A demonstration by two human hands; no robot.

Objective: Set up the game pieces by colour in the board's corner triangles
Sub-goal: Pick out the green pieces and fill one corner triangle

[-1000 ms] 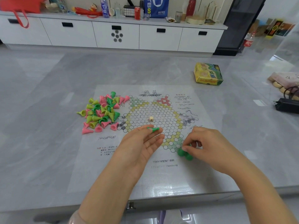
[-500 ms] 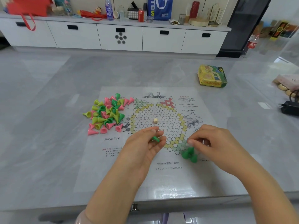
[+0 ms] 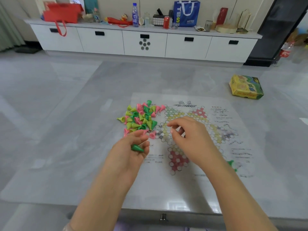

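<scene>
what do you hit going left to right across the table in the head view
Heap of loose game pieces → left hand holding a dark green piece → right hand over the board → green pieces set on the board → yellow game box.

"TBS" on blue bag (image 3: 186,13)
</scene>
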